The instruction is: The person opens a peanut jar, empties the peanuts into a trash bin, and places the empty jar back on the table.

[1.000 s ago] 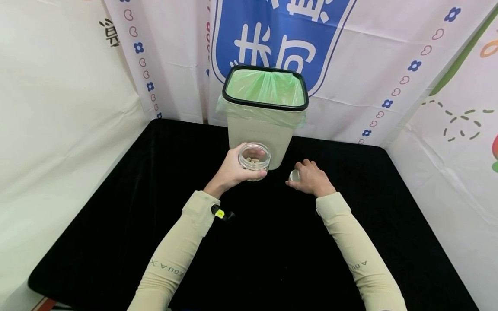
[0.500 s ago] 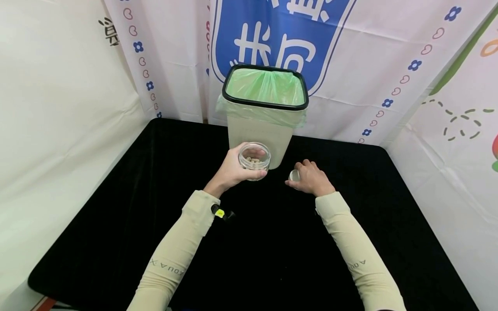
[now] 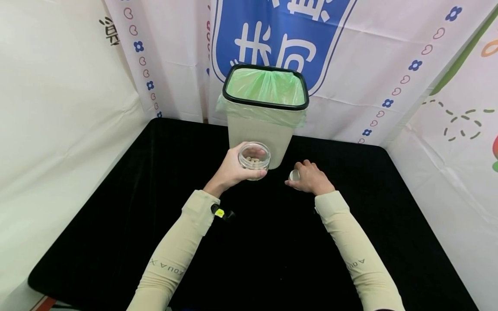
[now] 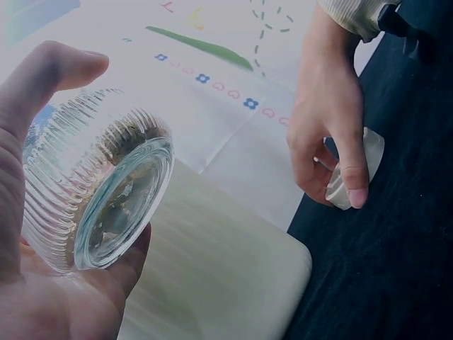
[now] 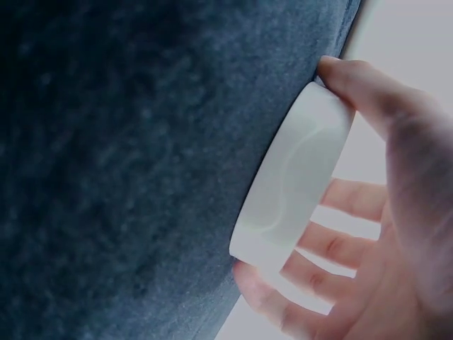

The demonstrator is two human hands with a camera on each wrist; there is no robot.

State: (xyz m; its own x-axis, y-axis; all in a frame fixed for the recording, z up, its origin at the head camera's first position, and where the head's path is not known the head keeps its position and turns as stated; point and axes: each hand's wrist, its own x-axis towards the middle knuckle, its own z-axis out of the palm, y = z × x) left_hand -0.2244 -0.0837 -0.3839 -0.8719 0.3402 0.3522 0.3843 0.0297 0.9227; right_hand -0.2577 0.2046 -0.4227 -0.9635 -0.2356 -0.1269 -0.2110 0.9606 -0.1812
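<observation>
My left hand grips a clear glass jar in front of the bin, its open mouth facing up toward the head camera. Several small pale pieces lie inside it. Ribbed sides and a round base show on the jar in the left wrist view. To the right, my right hand holds a round white lid by its edge, between thumb and fingers. The right wrist view shows this lid close to the dark cloth; whether it touches, I cannot tell.
A pale bin with a black rim and green liner bag stands at the back of the black-covered table. Printed white curtains enclose the back and sides.
</observation>
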